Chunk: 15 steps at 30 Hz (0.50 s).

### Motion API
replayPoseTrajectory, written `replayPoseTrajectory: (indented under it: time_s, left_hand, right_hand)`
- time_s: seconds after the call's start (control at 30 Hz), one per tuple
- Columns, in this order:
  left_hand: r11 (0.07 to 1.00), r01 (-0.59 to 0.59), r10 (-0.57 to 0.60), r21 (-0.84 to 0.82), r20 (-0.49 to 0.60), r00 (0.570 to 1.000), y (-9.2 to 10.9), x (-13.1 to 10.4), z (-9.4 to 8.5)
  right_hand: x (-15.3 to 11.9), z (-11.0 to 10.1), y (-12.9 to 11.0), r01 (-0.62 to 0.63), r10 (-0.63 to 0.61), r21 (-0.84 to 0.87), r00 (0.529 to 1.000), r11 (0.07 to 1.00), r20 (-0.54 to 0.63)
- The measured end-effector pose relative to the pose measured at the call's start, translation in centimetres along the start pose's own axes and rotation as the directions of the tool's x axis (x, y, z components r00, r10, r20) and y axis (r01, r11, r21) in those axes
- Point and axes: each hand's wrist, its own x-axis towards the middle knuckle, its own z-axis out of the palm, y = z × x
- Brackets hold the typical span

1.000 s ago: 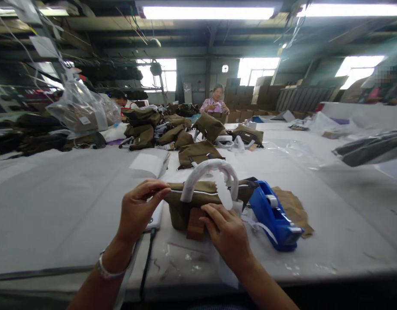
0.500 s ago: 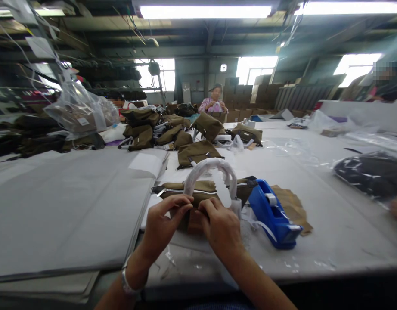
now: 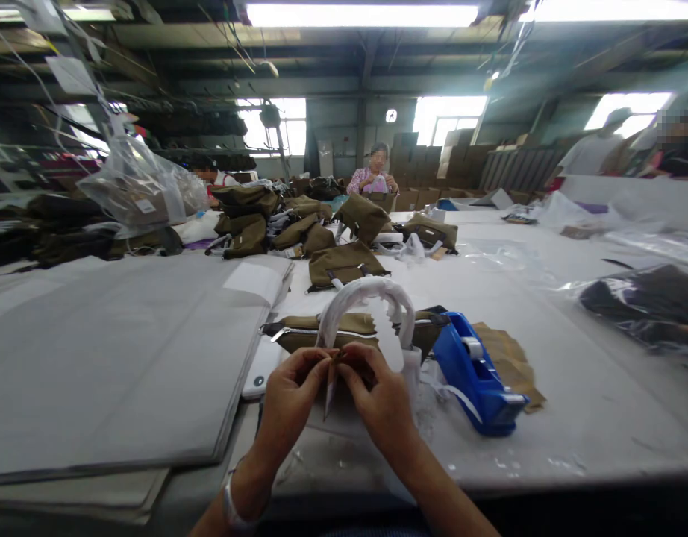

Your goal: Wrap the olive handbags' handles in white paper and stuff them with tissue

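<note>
Below frame centre, the left hand [image 3: 291, 395] and right hand [image 3: 382, 394] pinched a thin tag [image 3: 329, 397] by the bag [image 3: 297, 341], fine handling seemingly needing steadiness next.

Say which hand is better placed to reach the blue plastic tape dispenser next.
Probably the right hand: it is nearer the dispenser; the left hand is farther. Both seem to pinch a thin brownish tag.

1. The one view is taken from the wearer's head; it is directed forward and down across the white table [image 3: 590, 388];
2. the left hand [image 3: 292, 403] and the right hand [image 3: 384, 403] are seen from above and behind, near, low at centre;
3. windows [image 3: 448, 119] and ceiling lights [image 3: 363, 15] are taken in well beyond.
</note>
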Motion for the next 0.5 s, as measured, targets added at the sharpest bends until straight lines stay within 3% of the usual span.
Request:
replayPoseTrajectory:
  time_s: [0.2,0.33,0.5]
  left_hand:
    - [1.0,0.011,-0.011,-0.027,0.005,1.0,-0.06,-0.01,-0.03]
    - [1.0,0.002,-0.002,-0.02,0.012,1.0,-0.09,0.17,-0.14]
    - [1.0,0.013,-0.013,-0.022,0.008,1.0,-0.14,0.3,-0.29]
  right_hand:
    - [0.15,0.26,0.26,0.182,-0.196,-0.156,0.978,0.971,-0.073]
    - [0.43,0.0,0.55,0.345,-0.367,-0.255,0.929,0.903,-0.043]
    - [0.77,-0.39,0.67,0.461,-0.482,-0.372,0.875,0.806,0.038]
